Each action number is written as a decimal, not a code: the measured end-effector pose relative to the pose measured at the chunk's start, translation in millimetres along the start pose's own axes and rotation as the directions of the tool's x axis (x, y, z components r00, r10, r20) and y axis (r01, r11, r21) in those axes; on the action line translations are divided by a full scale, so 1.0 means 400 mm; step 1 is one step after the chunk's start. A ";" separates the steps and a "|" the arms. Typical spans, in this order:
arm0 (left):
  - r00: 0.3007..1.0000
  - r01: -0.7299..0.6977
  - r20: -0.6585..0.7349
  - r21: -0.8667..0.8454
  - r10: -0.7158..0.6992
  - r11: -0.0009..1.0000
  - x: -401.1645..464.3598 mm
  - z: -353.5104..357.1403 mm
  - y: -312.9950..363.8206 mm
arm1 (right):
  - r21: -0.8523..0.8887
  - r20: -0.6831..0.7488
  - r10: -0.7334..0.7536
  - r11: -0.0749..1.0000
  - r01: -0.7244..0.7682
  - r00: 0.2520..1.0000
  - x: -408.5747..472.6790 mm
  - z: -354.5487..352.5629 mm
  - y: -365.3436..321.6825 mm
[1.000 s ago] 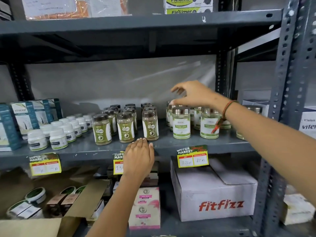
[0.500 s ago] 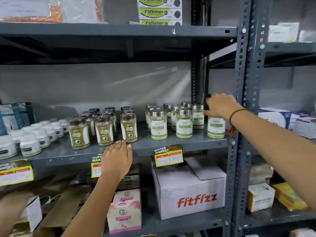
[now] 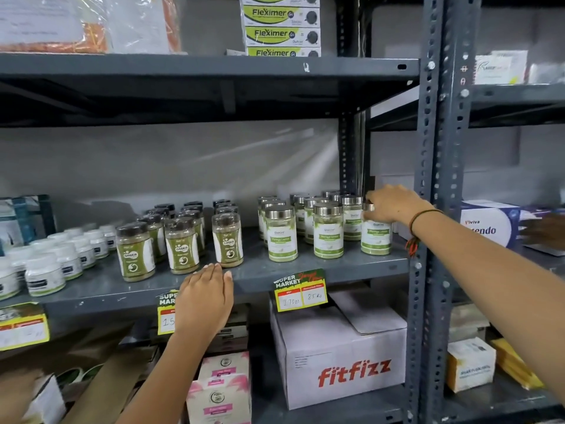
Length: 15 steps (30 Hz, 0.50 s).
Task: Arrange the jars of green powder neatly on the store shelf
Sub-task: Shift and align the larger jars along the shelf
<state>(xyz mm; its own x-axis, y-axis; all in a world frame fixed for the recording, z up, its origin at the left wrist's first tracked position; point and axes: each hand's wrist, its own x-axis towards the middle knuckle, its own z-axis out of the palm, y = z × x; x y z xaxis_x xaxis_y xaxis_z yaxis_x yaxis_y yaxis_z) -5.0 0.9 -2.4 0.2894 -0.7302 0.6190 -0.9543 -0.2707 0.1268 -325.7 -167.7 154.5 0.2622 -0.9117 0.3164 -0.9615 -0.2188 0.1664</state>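
Shelf (image 3: pixel 305 270) fronts three silver-lidded jars (image 3: pixel 328 231), right hand (image 3: pixel 393 205) gripping one.

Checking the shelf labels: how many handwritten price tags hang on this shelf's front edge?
3: the left tag at the frame edge, the middle tag partly behind the left hand, the right tag below the silver-lidded jars.

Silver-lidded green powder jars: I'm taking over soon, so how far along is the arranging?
Most silver-lidded jars stand upright in rows. The right hand grips the rightmost jar, placing it in the front row. The left hand rests flat on the shelf edge. Row spacing remains uneven.
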 end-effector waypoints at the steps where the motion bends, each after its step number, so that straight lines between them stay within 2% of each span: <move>1: 1.000 0.000 -0.002 -0.001 0.000 1.000 0.000 0.000 0.000 | 0.036 0.005 -0.011 0.999 0.011 1.000 0.005 0.002 0.002; 6: 1.000 0.001 0.002 0.008 -0.001 1.000 -0.001 -0.002 0.002 | 0.200 0.029 -0.068 0.978 0.061 0.997 0.028 0.009 0.017; 15: 1.000 -0.007 -0.007 0.010 0.007 1.000 -0.002 -0.002 0.002 | 0.272 0.064 -0.128 0.956 0.106 0.990 0.041 0.003 0.032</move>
<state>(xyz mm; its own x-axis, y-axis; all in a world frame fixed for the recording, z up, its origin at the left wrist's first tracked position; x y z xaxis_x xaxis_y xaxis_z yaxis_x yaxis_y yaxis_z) -6.1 1.6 -2.1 0.2823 -0.7278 0.6249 -0.9555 -0.2717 0.1152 -333.8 -186.0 160.9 0.3775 -0.8964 0.2323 -0.9141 -0.4008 -0.0613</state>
